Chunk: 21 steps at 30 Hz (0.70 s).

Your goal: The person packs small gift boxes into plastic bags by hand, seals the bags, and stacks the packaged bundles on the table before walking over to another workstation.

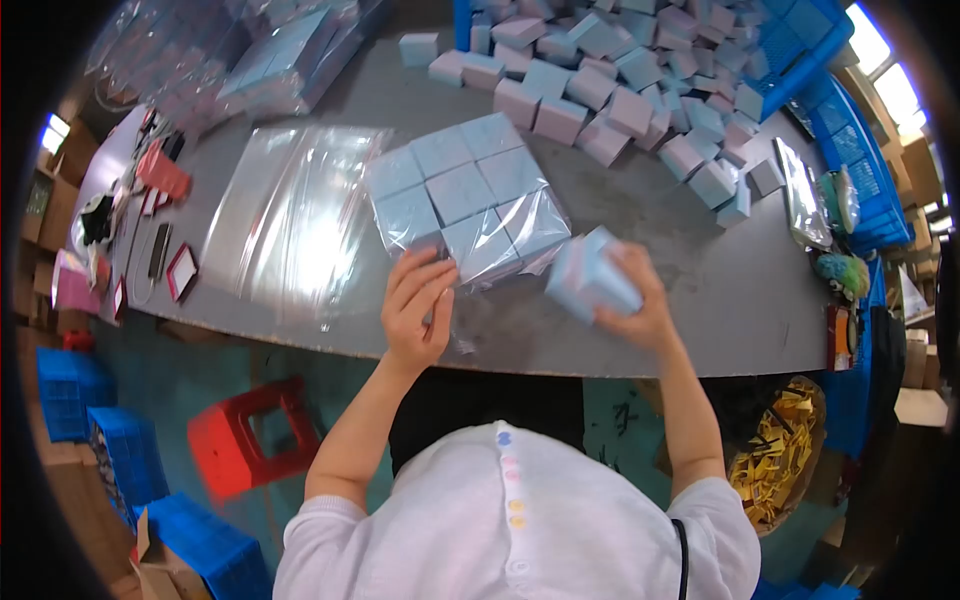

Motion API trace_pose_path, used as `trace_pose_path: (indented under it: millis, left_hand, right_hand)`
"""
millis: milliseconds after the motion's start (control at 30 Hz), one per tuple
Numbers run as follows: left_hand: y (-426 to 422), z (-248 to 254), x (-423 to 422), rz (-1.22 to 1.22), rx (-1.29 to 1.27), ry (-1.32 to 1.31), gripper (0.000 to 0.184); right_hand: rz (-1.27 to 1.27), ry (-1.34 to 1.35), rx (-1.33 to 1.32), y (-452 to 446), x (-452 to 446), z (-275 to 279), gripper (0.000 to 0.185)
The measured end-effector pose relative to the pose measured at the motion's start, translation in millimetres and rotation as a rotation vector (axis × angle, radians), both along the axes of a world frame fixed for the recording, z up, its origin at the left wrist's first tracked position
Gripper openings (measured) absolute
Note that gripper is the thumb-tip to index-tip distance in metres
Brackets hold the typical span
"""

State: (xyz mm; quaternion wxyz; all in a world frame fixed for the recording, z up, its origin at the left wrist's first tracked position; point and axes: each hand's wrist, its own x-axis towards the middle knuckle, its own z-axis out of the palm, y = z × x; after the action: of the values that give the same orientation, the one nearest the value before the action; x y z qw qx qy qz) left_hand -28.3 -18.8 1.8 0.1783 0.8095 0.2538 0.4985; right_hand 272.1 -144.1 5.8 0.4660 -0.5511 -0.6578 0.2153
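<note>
Forearms (358, 425) forward; left hand (418, 308) half-curled, right hand (645, 305) bent in grip.

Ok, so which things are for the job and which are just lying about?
Seem part of the job:
box or boxes, blurred, in the right hand
block of boxes in clear plastic
flat clear bags
loose boxes

Seem just lying about:
red stool
yellow pieces
fluffy thing

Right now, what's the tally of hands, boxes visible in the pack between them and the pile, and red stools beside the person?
Hands: 2
Packed boxes visible: 8
Red stool: 1
Total: 11
</note>
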Motion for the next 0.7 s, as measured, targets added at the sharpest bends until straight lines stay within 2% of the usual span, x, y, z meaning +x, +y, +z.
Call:
trace_pose_path:
  millis: [33,133,200,300,367,433,467,500,567,600,700]
  left_hand:
    - [-1.0,0.6,-4.9,0.011,0.017,-0.048,0.017]
    - [-4.0,-2.4,-14.6,0.079,0.104,-0.021,0.022]
    - [-12.2,-2.0,-22.9,0.135,0.142,-0.005,0.027]
    - [-23.7,-15.3,-39.6,0.317,0.104,0.005,0.029]
    - [-23.1,-44.2,-59.8,0.405,-0.067,-0.072,0.023]
    - [-25.8,-53.6,-66.8,0.369,-0.102,-0.063,0.020]
    - [-26.0,-55.3,-65.8,0.327,-0.132,-0.064,0.019]
    - [-27.2,-57.2,-62.0,0.334,-0.140,-0.068,0.019]
    - [-28.8,-54.1,-47.0,0.221,-0.029,-0.099,0.019]
    - [-28.0,-52.3,-39.8,0.223,-0.035,-0.104,0.019]
    - [-27.6,-52.8,-27.5,0.096,0.068,-0.091,0.020]
  right_hand:
    - [0.139,-0.049,-0.065,-8.3,-29.6,6.8,0.067]
    - [0.279,-0.134,-0.045,-4.4,-88.8,3.2,0.069]
    - [0.301,0.069,-0.067,4.4,-116.0,-7.2,0.074]
    - [0.364,0.017,-0.024,25.7,-148.8,-22.4,0.069]
    - [0.376,-0.056,0.034,33.8,-165.4,-28.5,0.069]
    - [-0.066,-0.211,0.067,32.1,-182.4,-32.1,0.069]
    - [-0.171,-0.231,0.074,31.8,-189.6,-30.5,0.069]
    - [-0.162,-0.236,0.068,32.6,-194.8,-31.4,0.069]
    - [-0.326,-0.315,0.017,37.7,-201.5,-33.0,0.070]
    - [-0.332,-0.356,0.045,43.2,-204.0,-36.0,0.080]
    - [-0.371,-0.412,0.135,59.4,-204.3,-35.9,0.086]
